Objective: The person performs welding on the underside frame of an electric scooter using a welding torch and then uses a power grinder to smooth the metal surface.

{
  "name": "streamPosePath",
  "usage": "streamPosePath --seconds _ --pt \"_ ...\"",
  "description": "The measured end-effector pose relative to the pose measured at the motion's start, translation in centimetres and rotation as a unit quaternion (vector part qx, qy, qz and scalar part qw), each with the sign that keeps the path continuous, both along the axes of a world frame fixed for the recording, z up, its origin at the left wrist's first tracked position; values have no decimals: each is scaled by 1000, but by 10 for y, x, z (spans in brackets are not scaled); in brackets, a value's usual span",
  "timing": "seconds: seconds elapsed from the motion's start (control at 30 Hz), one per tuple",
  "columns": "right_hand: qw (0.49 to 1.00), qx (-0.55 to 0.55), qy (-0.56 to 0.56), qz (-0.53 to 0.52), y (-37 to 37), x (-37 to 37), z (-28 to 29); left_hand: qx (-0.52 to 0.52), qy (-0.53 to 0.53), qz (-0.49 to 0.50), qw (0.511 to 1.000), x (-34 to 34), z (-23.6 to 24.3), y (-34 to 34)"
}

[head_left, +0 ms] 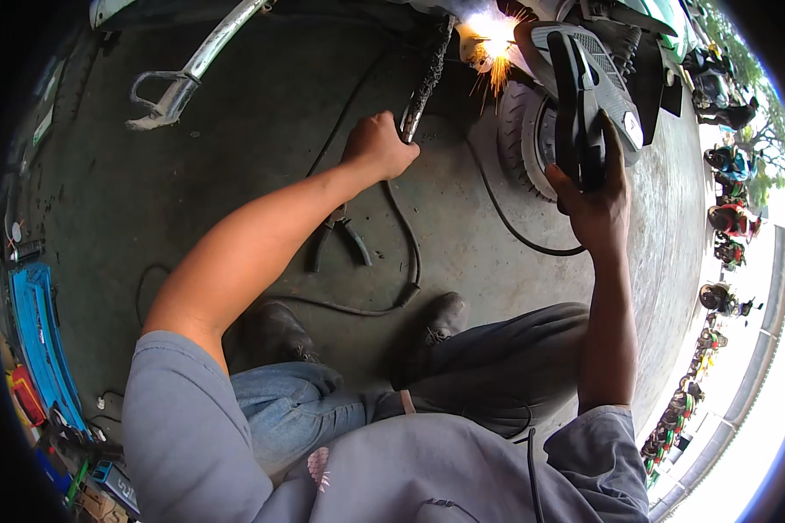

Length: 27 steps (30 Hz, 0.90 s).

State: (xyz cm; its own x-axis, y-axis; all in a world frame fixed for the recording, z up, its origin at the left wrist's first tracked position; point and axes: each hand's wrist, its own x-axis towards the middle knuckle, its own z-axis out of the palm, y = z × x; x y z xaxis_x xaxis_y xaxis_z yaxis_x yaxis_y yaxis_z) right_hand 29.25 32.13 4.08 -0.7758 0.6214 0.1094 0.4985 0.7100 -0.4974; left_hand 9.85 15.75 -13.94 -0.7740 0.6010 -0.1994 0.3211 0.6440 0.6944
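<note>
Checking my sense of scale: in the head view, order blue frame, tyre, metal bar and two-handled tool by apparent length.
1. Blue frame, longest
2. Metal bar in the left hand, and tyre: too alike to rank
3. Two-handled tool, shortest

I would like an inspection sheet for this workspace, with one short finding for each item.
Surface: grey floor, stained.
Job's things: metal bar, dark and rough along its upper part; black object, type unclear; bright sparks between them.
Clutter: two-handled tool on the floor, partly hidden.
Grips: left grip closed around the bar's lower end; right grip closed around the black object's lower end.
Cables: dark cable winding across the floor; another cable curving farther right.
Surroundings: wheel near the sparks, blue metal piece at left, motorbikes at right.
</note>
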Motion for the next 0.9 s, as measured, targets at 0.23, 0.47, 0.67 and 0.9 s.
streamPosePath --seconds 0.23,0.47,0.67,0.9 --pt "991 112 -66 32 1 -2 -3 -27 1 -40 999 -21 16 -18" --pt "993 99 -56 34 6 -5 -7 -140 38 -75 986 -27 28 -19" --pt "991 112 -60 29 5 -7 -8 -145 27 -71 987 -35 29 -26" --pt "991 117 -51 41 10 -5 -9 -125 55 -64 989 -38 29 -28"
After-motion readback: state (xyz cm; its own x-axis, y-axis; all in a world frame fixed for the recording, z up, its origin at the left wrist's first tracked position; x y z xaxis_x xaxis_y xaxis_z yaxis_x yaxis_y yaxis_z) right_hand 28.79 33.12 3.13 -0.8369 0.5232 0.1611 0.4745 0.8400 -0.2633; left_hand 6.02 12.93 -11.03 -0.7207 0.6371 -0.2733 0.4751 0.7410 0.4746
